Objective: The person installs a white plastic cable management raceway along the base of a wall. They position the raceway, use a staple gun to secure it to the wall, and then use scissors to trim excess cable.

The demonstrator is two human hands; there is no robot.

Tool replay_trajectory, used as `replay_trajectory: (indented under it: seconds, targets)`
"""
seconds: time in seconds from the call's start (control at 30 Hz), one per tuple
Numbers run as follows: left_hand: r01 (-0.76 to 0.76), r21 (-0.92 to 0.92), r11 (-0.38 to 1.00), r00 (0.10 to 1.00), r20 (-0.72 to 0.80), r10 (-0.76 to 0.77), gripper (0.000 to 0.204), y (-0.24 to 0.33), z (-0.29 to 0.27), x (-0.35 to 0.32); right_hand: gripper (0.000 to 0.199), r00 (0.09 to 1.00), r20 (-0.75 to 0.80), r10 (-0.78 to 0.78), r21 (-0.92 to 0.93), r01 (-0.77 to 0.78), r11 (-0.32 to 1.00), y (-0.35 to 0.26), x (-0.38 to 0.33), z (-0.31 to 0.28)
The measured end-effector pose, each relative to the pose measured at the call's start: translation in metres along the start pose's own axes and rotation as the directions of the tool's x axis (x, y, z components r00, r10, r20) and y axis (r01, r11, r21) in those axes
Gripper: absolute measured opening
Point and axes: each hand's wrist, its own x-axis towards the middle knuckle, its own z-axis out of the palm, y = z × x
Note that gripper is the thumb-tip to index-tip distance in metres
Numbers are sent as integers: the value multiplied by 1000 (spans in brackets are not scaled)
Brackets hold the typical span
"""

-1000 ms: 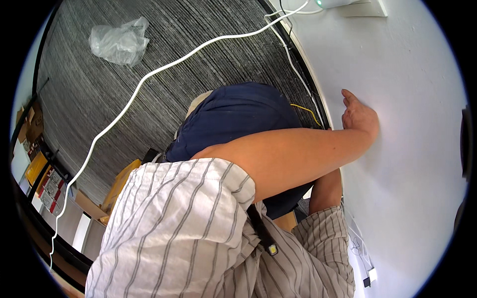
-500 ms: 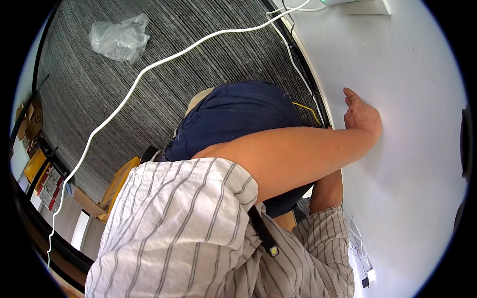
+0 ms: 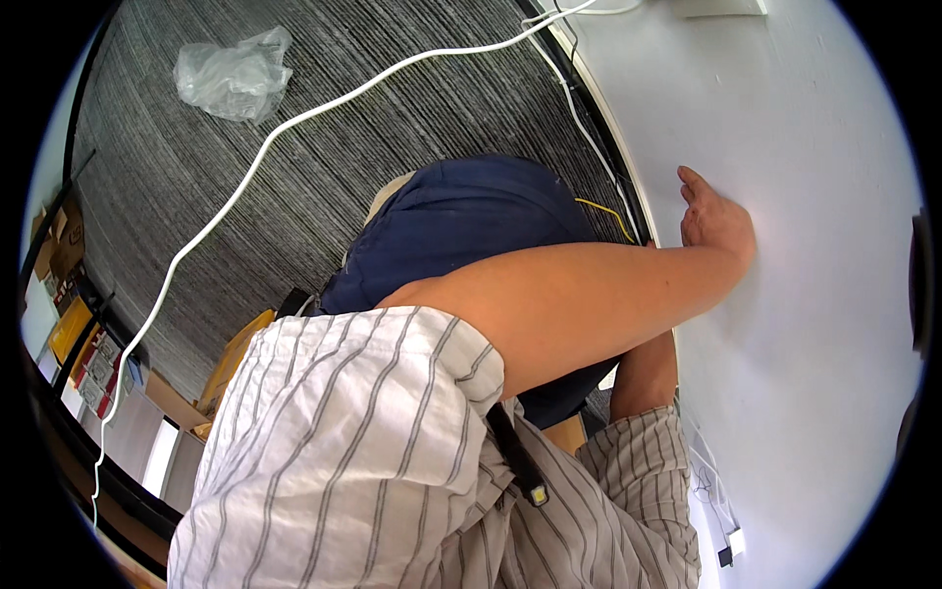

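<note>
Beyond the striped shirtsleeve (image 3: 334, 422), the left forearm (image 3: 579, 294) hides the right hand, whose grip I cannot tell; the left hand (image 3: 717, 224), fingers parted, leans on the right-side wall (image 3: 810, 294); farther off lies a clear plastic bag (image 3: 234, 76).

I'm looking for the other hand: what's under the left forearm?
Navy fabric and part of the right forearm show past its edges; the right hand is mostly or wholly covered, so its grip is hidden.
</note>
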Motion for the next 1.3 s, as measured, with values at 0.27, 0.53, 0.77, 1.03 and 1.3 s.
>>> replay_trajectory:
  seconds: [0.27,0.53,0.77,1.03,1.3]
  targets:
    - [220,-363,906,954,-112,-277,37,26,46,59,41,999,19,-45,-42,46,998,-11,1,0]
    - [-120,63,991,993,17,119,36,11,11,10,43,998,26,54,-39,-53,998,13,-1,-7]
    - [112,-699,706,953,-125,-275,49,8,12,5,44,998,44,37,-99,-32,995,5,4,-9]
    - [207,-966,-157,838,258,-480,54,12,-2,-4,52,980,109,167,-93,-157,983,3,5,-15]
    - [247,-927,-283,829,353,-434,52,-4,-23,-24,42,988,69,136,99,-143,985,38,19,9]
